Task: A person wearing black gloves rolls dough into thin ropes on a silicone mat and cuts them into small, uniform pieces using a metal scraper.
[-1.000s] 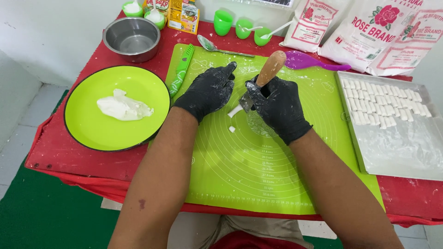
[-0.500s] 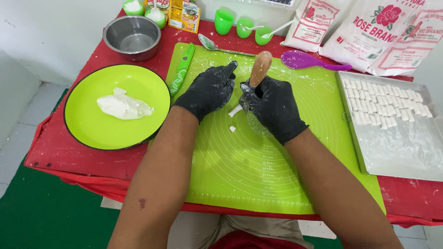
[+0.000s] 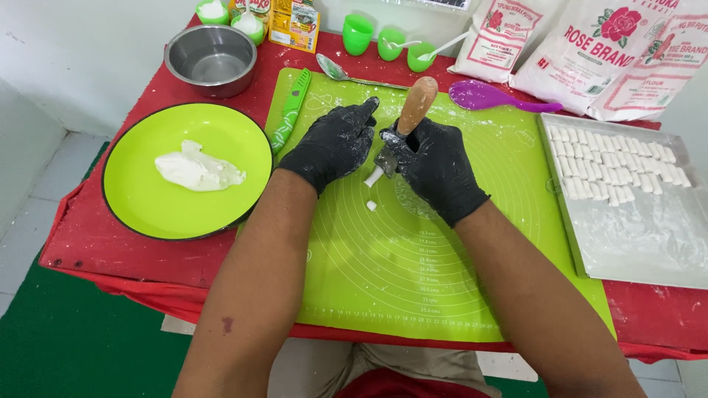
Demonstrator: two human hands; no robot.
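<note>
Right hand [image 3: 436,166], gloved, grips a wooden-handled cutter [image 3: 410,118] upright. Left hand [image 3: 333,144], fingers curled, steadies a white dough strip [image 3: 374,177] just beside the blade; one cut piece [image 3: 371,206] lies below.

My gloves are black, dusted white at the fingers [image 3: 369,110]. The knife [image 3: 413,110] in my right hand [image 3: 439,166] has a tan wooden handle. The dough [image 3: 374,177] under it is white. The mat [image 3: 413,273] is lime green with pale printed circles and ruler marks. At nine o'clock sits a lime plate [image 3: 147,214] with a dark rim and a white lump [image 3: 195,169]. The worktop [image 3: 110,258] is red. At eleven o'clock is a silver bowl [image 3: 210,59]; at one o'clock, a purple spoon [image 3: 490,96]. At three o'clock a grey tray [image 3: 649,243] holds white pieces. The cups [image 3: 358,33] at twelve are green.
</note>
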